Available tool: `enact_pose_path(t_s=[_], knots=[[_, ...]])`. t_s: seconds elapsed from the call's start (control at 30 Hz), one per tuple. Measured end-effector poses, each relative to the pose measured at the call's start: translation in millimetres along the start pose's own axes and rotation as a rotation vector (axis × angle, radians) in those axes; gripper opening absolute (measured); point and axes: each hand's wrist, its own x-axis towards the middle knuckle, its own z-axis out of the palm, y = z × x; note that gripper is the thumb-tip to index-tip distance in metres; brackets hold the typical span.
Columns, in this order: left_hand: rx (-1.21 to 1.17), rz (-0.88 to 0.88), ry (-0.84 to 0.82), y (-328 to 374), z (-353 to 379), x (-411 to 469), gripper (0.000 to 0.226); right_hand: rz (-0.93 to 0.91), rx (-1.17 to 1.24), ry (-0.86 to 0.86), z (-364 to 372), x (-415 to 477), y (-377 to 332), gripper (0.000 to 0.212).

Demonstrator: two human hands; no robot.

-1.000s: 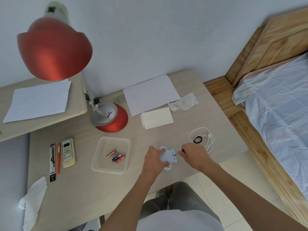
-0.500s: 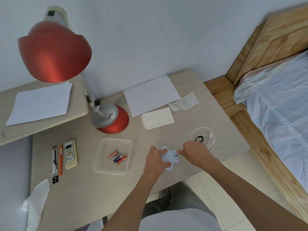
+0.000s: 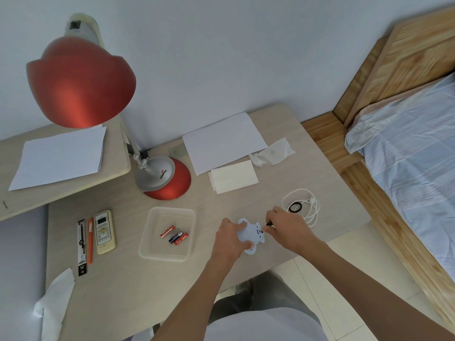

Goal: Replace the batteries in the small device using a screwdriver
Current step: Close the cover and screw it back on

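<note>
A small pale-blue bear-shaped device (image 3: 251, 235) lies flat on the desk near its front edge. My left hand (image 3: 229, 239) presses on its left side and holds it down. My right hand (image 3: 288, 230) is closed around a small dark screwdriver (image 3: 268, 224), whose tip points at the device's right edge. Most of the screwdriver is hidden in my fingers. Three small batteries (image 3: 175, 236), red and dark blue, lie in a clear plastic tray (image 3: 150, 242) to the left of the device.
A red desk lamp (image 3: 167, 179) stands behind the tray, its shade overhanging far left. A coiled white cable (image 3: 310, 205) lies right of my right hand. A remote control (image 3: 104, 231), an orange pen and a black packet lie far left. Papers and tissue lie behind. A bed stands right.
Both hands stay on the device with almost no movement. The view has shifted slightly, so everything sits a little lower and to the right in the picture.
</note>
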Motion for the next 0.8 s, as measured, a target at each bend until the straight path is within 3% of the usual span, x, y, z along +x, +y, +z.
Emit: enact_pose_path(t_s=[0.07, 0.13, 0.33, 0.43, 0.6, 0.67, 0.8], knots=[[-0.010, -0.001, 0.004, -0.6, 1.2, 0.3, 0.082, 0.017, -0.143, -0.043, -3.8, 1.3, -2.0, 0.040], [-0.020, -0.011, 0.010, -0.8, 1.5, 0.4, 0.082, -0.018, -0.231, -0.089, -5.9, 2.7, -5.0, 0.032], [0.004, -0.012, 0.003, -0.6, 1.7, 0.1, 0.082, -0.061, -0.034, -0.006, 0.4, 4.5, -5.5, 0.010], [-0.003, -0.020, 0.006, 1.4, 1.8, 0.4, 0.082, -0.059, 0.002, -0.015, -3.0, 1.0, -5.8, 0.009], [-0.020, -0.028, 0.010, 1.2, 3.1, 1.2, 0.081, 0.037, -0.200, -0.063, -11.1, 0.8, -7.2, 0.042], [-0.029, -0.033, 0.015, 0.5, 3.9, 1.6, 0.081, -0.004, -0.254, -0.101, -10.7, 1.5, -7.2, 0.032], [-0.008, -0.027, 0.018, -0.4, 5.3, 1.7, 0.081, -0.033, -0.026, -0.032, -4.5, 3.6, -2.6, 0.019]])
